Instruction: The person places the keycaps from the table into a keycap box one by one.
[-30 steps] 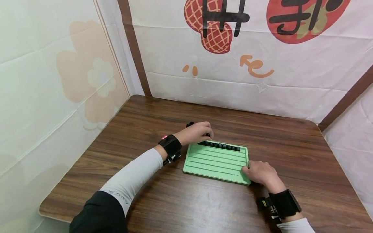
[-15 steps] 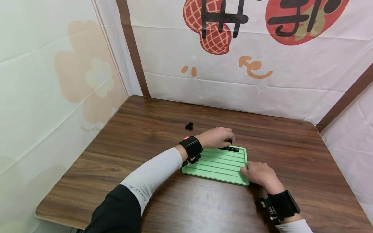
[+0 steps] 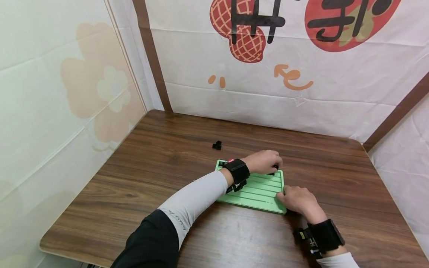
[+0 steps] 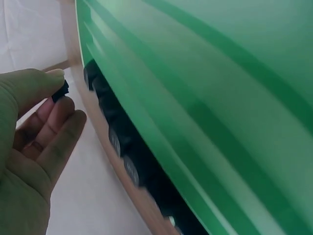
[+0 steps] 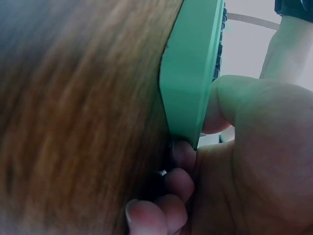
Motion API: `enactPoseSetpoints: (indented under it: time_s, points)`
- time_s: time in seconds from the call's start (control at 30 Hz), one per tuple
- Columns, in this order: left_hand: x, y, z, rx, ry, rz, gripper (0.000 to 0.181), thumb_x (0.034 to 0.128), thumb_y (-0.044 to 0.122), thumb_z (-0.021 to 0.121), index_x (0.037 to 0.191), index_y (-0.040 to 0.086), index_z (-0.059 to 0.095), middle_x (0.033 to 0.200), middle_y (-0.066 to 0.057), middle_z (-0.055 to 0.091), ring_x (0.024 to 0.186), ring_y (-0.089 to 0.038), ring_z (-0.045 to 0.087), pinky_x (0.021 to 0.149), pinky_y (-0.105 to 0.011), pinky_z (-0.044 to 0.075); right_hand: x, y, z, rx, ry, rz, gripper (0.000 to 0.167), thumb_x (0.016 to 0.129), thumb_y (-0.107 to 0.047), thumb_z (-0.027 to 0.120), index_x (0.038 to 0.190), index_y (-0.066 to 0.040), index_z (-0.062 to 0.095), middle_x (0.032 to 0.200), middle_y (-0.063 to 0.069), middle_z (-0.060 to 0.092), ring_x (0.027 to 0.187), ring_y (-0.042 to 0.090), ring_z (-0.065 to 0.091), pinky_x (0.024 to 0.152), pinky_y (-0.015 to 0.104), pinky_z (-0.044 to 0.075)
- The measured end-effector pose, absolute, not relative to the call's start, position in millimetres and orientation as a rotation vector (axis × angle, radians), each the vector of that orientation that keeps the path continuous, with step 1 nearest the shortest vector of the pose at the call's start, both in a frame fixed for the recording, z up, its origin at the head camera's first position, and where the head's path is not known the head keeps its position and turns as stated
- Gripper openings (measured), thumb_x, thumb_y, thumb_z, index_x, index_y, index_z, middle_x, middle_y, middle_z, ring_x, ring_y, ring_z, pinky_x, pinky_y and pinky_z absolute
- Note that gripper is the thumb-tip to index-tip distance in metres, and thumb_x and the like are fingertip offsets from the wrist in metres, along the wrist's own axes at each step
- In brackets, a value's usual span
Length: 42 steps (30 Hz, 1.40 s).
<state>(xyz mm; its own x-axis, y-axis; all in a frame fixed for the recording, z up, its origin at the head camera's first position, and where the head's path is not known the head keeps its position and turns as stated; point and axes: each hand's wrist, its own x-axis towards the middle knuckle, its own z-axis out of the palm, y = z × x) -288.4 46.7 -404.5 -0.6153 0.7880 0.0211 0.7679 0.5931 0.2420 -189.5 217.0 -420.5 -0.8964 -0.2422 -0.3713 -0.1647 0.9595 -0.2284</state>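
A light green grooved tray (image 3: 261, 190) lies on the table, partly covered by the left forearm. Along its far groove runs a row of black keycaps (image 4: 122, 132), mostly hidden from the head view by the left hand. My left hand (image 3: 263, 161) is above the tray's far right corner and pinches a small black keycap (image 4: 60, 91) between thumb and fingertips, apart from the row. At the tray's right edge, my right hand (image 3: 298, 201) grips it, thumb over the top and fingers curled at the side. A few loose black keycaps (image 3: 217, 145) lie beyond the tray.
The brown wooden table (image 3: 134, 193) reaches back to a white printed cloth wall (image 3: 187, 96). Another cloth wall (image 3: 73, 156) stands along the left side. Each wrist wears a black strap with a camera.
My left hand has moved right along the tray's far edge, from its left end to the right corner. That uncovered the loose keycaps behind. My right hand keeps its grip on the tray.
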Motion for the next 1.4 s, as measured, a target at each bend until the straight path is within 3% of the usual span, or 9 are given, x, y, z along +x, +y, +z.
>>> enactPoseSetpoints:
  time_s: [0.3,0.67,1.03,1.17,1.4]
  points:
    - [-284.9,63.6,-412.0,1.317,2.708,0.295,0.011,0.0952,0.018,0.061,0.104,0.018,0.067,0.101,0.005,0.061,0.087,-0.006,0.054,0.074,-0.017,0.043,-190.4,216.8,-421.6,-0.274,2.696,-0.242,0.027,0.093,-0.033,0.045,0.091,-0.008,0.056,0.077,0.009,0.053,0.068,0.024,0.047,0.063,0.038,0.032]
    - [-285.9,64.9,-423.1,1.324,2.749,0.264,0.005,0.0945,0.016,0.061,0.094,0.02,0.064,0.092,0.006,0.056,0.08,-0.007,0.048,0.069,-0.018,0.038,-189.7,215.5,-421.2,-0.29,2.695,-0.249,0.028,0.094,-0.033,0.045,0.094,-0.008,0.056,0.076,0.009,0.053,0.067,0.025,0.047,0.063,0.038,0.032]
    - [-284.5,61.9,-420.2,1.295,2.738,0.198,0.008,0.0945,0.019,0.061,0.102,0.02,0.064,0.099,0.005,0.057,0.085,-0.006,0.051,0.073,-0.018,0.042,-190.3,215.2,-422.8,-0.306,2.694,-0.248,0.03,0.095,-0.033,0.044,0.1,-0.006,0.058,0.078,0.009,0.054,0.068,0.025,0.047,0.065,0.039,0.032]
    - [-285.5,54.2,-416.7,1.26,2.737,0.196,0.016,0.096,0.028,0.059,0.109,0.021,0.063,0.104,0.005,0.057,0.089,-0.006,0.052,0.075,-0.019,0.044,-189.9,215.7,-421.4,-0.3,2.683,-0.25,0.032,0.096,-0.034,0.044,0.103,-0.005,0.057,0.08,0.009,0.054,0.069,0.025,0.046,0.065,0.04,0.031]
    - [-292.4,34.3,-409.3,1.157,2.818,0.207,0.033,0.0972,0.046,0.052,0.118,0.022,0.06,0.111,0.006,0.052,0.099,-0.007,0.051,0.076,-0.02,0.046,-190.1,216.0,-419.4,-0.274,2.68,-0.254,0.028,0.094,-0.033,0.044,0.094,-0.008,0.055,0.071,0.008,0.046,0.065,0.023,0.043,0.062,0.037,0.03]
